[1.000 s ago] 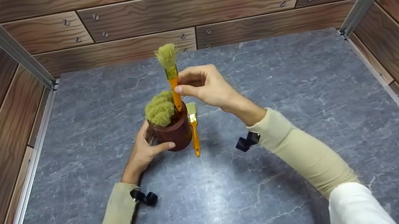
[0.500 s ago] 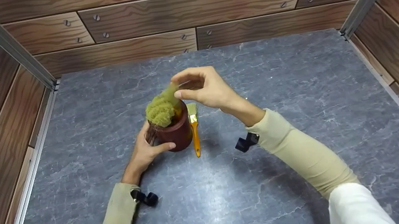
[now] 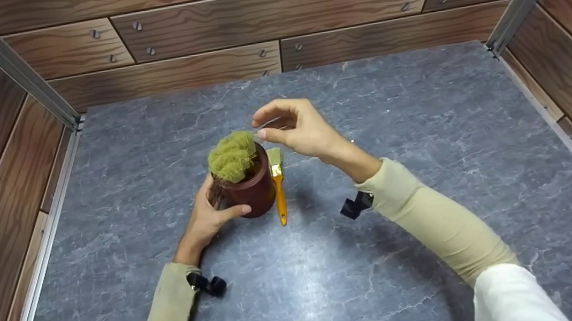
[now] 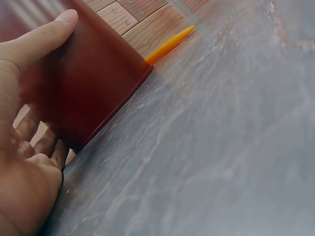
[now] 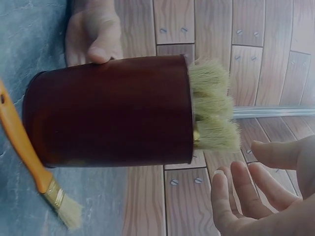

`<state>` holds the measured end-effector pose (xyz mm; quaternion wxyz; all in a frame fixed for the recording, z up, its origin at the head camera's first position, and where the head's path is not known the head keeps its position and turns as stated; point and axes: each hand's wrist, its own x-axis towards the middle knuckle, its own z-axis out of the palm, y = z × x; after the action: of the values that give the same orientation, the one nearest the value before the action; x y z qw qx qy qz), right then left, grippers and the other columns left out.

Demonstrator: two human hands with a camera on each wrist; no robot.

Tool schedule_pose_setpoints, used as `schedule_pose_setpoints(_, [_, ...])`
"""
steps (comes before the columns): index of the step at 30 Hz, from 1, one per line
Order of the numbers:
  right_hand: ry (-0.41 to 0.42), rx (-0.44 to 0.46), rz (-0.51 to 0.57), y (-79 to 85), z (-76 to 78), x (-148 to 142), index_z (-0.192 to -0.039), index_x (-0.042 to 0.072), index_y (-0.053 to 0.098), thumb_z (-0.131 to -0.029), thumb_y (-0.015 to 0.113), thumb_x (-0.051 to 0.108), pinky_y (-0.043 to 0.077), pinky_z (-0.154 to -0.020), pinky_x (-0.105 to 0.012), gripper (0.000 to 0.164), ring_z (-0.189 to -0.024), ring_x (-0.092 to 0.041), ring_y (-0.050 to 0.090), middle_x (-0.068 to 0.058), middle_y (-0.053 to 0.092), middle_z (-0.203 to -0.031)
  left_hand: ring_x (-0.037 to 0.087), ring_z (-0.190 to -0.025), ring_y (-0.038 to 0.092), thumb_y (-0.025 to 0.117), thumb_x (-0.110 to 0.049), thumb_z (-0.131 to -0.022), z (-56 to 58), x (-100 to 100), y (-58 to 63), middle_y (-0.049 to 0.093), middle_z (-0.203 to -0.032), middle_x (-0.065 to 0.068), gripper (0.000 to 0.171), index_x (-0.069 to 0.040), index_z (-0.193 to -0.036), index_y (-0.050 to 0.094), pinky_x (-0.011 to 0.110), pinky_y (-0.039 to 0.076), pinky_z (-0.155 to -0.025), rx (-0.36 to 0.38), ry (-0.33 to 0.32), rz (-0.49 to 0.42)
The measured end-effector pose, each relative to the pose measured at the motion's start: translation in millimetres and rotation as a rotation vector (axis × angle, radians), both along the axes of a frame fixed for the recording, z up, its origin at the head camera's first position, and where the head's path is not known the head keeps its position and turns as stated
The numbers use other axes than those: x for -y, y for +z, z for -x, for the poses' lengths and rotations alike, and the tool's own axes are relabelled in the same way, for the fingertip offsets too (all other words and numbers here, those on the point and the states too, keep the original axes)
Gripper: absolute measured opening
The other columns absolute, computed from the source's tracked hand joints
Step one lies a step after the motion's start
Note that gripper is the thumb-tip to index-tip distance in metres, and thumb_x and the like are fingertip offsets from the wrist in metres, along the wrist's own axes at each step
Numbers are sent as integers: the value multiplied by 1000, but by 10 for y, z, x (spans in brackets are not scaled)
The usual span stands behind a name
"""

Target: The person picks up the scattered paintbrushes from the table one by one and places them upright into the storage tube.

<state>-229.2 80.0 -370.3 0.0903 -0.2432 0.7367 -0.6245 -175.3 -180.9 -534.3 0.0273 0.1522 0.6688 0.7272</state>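
Note:
A dark red cup (image 3: pixel 251 194) stands on the grey marbled table, with several paintbrushes (image 3: pixel 232 158) in it, pale green-yellow bristles up. My left hand (image 3: pixel 205 215) grips the cup from its left side, thumb across the front, as the left wrist view also shows on the cup wall (image 4: pixel 103 73). Just off the bristles, on the right of the rim, my right hand (image 3: pixel 306 128) has thumb and fingers spread apart with nothing between them. Beside the cup on the right lies a loose paintbrush (image 3: pixel 280 193) with an orange handle, bristles pointing away from me.
Wood-patterned panels (image 3: pixel 269 17) wall off the back and both sides of the table. Metal rails (image 3: pixel 19 67) run up the corners. A black camera mount (image 3: pixel 356 204) sits on my right wrist, another one (image 3: pixel 207 283) on my left.
The paintbrush that my right hand pinched above the cup has gone down among the others, and the hand has let go of it. My left hand and the loose brush have stayed put.

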Motion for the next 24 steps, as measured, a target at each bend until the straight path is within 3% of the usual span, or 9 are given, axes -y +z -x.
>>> schedule_pose_setpoints(10, [-82,36,-113,-299,-9,-1,-119,-3,73,-96,75,2,63,-94,-34,24,-102,-27,73,-21,74,-120,24,-154,44,92,3,-79,-16,16,-14,52,-161,6,100,-20,-163,43,36,35,-130,-9,1,-22])
schedule_pose_setpoints(24, [-145,13,-407,-861,-36,-10,-109,-4,74,-85,75,1,66,-82,-34,24,-92,-31,78,-16,79,-104,25,-154,45,91,11,-77,-12,6,-7,52,-161,10,101,-13,-163,43,35,35,-130,-9,9,-76])
